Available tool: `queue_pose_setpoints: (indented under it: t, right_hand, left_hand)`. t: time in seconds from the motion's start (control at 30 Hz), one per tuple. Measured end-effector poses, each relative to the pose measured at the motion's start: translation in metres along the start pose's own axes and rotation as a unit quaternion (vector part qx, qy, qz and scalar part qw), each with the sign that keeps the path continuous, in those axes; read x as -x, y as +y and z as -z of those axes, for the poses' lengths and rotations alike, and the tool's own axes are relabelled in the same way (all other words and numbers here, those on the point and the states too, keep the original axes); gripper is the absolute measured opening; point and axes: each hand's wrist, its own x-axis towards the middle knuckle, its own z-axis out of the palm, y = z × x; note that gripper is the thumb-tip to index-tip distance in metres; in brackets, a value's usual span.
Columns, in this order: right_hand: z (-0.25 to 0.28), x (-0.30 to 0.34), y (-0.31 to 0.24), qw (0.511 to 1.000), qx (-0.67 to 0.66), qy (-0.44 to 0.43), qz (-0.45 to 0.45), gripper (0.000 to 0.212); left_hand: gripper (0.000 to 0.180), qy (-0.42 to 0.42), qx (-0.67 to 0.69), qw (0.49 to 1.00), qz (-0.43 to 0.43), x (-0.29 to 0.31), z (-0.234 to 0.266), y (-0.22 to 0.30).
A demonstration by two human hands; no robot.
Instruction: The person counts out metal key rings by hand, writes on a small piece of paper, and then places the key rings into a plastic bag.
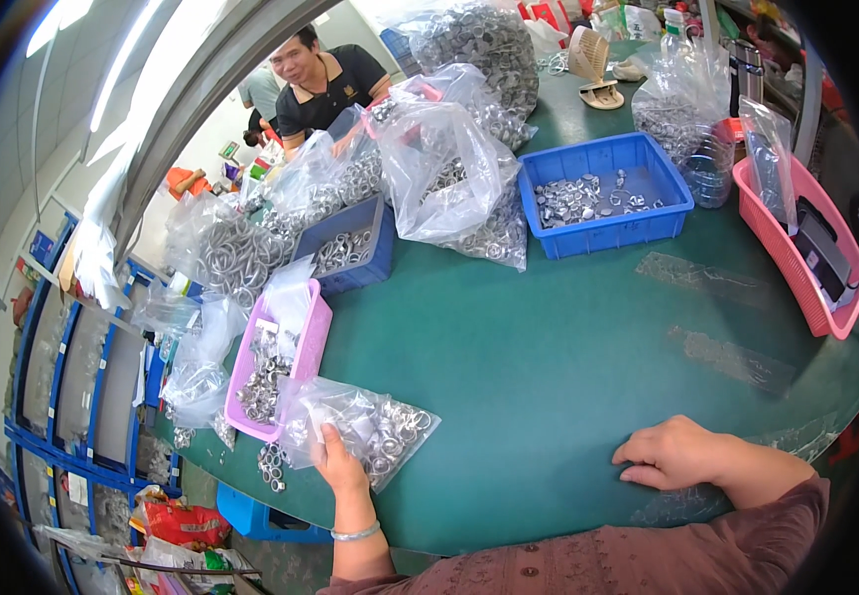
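Observation:
My left hand (341, 466) is closed on the edge of a clear plastic bag of metal rings (390, 436), its thumb pressed on the film. The bag lies at the near left of the green table, against a pink basket (322, 332) that holds more small metal rings and a folded plastic bag. A few loose rings (272, 466) lie on the table beside the basket's near end. Far to the right, my right hand (675, 452) rests on the tabletop with its fingers loosely curled in and nothing visible in them.
Behind the pink basket stands a blue-grey bin (375, 243) of rings, with large bags of metal parts around it. A blue tray (608, 238) of metal pieces sits farther back. At the right is a red basket (814, 288). Across the table, a person (325, 94) faces me.

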Motion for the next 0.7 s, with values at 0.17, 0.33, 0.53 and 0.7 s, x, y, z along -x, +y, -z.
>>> queue_pose_setpoints:
  t: [0.17, 0.33, 0.53, 0.7]
  right_hand:
    - [0.001, -0.002, -0.001, 1.0, 0.002, 0.003, 0.001, 0.02]
    - [0.0, -0.003, 0.001, 1.0, 0.005, 0.011, 0.011, 0.02]
    - [-0.001, 0.001, 0.0, 1.0, 0.005, 0.005, 0.008, 0.021]
    - [0.001, -0.001, -0.002, 1.0, -0.001, 0.003, 0.003, 0.021]
  left_hand:
    - [0.037, 0.005, -0.005, 1.0, -0.006, 0.0, -0.005, 0.003]
    - [0.037, 0.003, 0.0, 1.0, -0.014, -0.001, -0.007, 0.006]
    - [0.037, -0.003, 0.001, 1.0, -0.019, 0.003, -0.008, 0.009]
    - [0.04, -0.002, 0.009, 1.0, -0.02, 0.0, -0.007, 0.006]
